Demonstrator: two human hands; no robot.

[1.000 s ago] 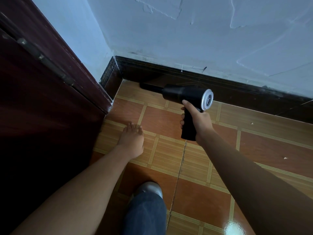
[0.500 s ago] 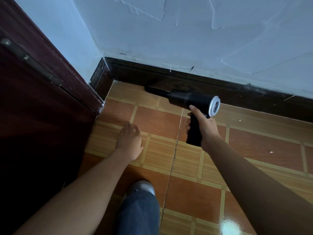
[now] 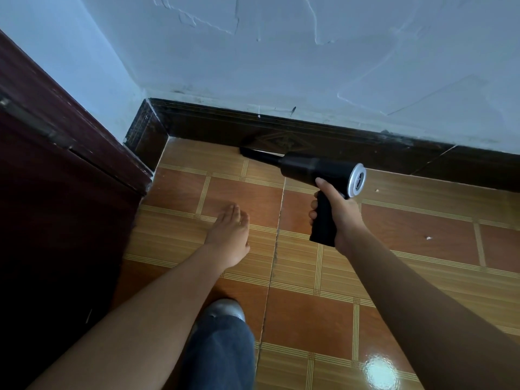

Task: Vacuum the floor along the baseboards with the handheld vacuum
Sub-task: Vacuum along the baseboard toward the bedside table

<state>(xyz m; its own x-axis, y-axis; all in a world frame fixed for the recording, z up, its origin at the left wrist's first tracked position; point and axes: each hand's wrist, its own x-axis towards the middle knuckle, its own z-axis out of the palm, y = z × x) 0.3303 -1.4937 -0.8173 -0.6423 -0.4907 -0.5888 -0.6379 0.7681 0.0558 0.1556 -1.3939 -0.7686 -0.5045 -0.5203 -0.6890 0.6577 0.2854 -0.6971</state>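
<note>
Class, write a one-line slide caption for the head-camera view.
Right hand points a black handheld vacuum along the dark baseboard; left hand open over the tiled floor.

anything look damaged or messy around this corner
Yes. The wall plaster is cracked and flaking in raised patches above the baseboard. A dark ragged crack runs along one floor tile joint. A few white crumbs lie on the tiles right of the handheld vacuum, not yet picked up.

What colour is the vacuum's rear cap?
The rear cap is white around a dark centre; the vacuum is otherwise black. Best seen in the head view.
</note>
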